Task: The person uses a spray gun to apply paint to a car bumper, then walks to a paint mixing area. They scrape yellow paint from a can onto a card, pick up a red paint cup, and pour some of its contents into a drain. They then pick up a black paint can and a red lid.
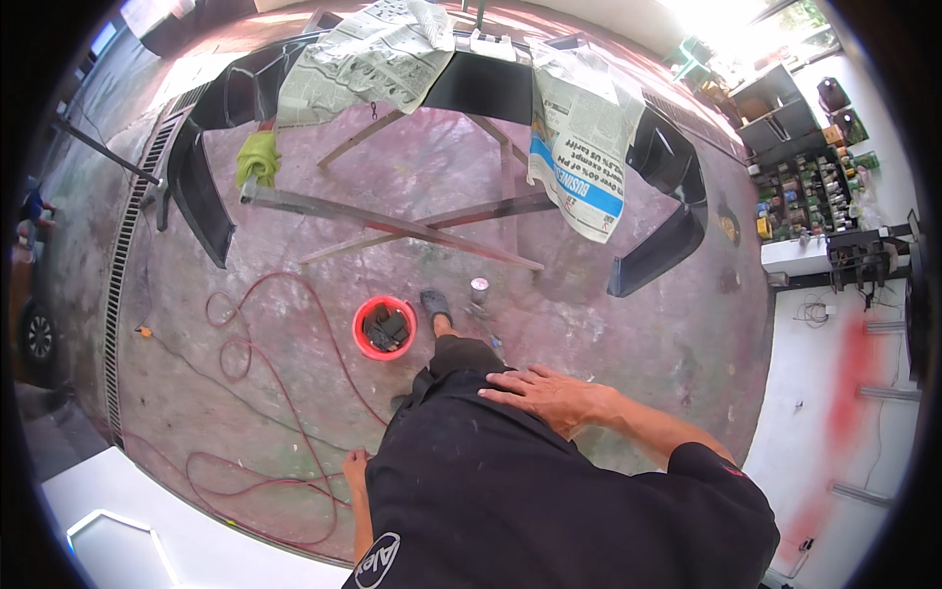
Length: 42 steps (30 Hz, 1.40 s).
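Note:
My right hand point(538, 397) lies flat on the front of my dark shirt point(530, 491) near the waist, fingers stretched out and holding nothing. Low beside my other hip hangs my left hand point(356, 467), partly hidden by my body. Its fingers are too small and covered to show whether they grip anything. A thin dark cable point(245, 395) on the floor runs toward that hand; whether they touch is unclear. Ahead, a black car bumper point(481, 84) rests on a stand point(392, 218), partly covered by newspaper sheets point(368, 64) on both sides of its middle.
Near my foot stands a red bucket point(357, 339) with dark pieces inside, and a small can point(479, 285). A red hose point(324, 314) loops over the floor at left. A green cloth point(258, 157) hangs at the stand's left end. Shelves of cans point(805, 196) line the right wall.

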Tool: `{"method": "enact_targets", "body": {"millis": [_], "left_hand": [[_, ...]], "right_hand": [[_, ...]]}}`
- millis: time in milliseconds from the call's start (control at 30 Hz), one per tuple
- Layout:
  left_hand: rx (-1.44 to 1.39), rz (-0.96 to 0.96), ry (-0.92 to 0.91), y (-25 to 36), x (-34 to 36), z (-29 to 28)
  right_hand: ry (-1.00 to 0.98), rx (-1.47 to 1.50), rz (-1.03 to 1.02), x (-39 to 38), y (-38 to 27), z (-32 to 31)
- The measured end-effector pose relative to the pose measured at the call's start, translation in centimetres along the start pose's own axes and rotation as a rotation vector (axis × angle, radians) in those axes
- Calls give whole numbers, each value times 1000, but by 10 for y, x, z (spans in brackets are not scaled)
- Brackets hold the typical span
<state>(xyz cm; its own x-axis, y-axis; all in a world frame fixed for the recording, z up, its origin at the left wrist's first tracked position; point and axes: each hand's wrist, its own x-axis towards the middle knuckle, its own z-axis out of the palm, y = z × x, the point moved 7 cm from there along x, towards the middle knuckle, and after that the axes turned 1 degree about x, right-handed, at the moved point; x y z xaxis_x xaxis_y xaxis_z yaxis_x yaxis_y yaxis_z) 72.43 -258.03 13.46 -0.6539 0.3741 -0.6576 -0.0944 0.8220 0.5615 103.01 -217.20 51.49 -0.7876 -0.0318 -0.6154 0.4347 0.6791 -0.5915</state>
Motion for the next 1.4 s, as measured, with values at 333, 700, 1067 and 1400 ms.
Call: {"method": "enact_targets", "body": {"millis": [333,700,1067,1400], "left_hand": [[245,261,78,354,43,4],[221,671,6,649,25,54],[697,600,-512,576,24,116],[349,77,-920,396,63,129]], "right_hand": [[55,321,-245,32,102,-83],[65,463,-292,37,155,-125],[93,509,-327,48,169,-133],[68,457,-345,62,146,-121]]}}
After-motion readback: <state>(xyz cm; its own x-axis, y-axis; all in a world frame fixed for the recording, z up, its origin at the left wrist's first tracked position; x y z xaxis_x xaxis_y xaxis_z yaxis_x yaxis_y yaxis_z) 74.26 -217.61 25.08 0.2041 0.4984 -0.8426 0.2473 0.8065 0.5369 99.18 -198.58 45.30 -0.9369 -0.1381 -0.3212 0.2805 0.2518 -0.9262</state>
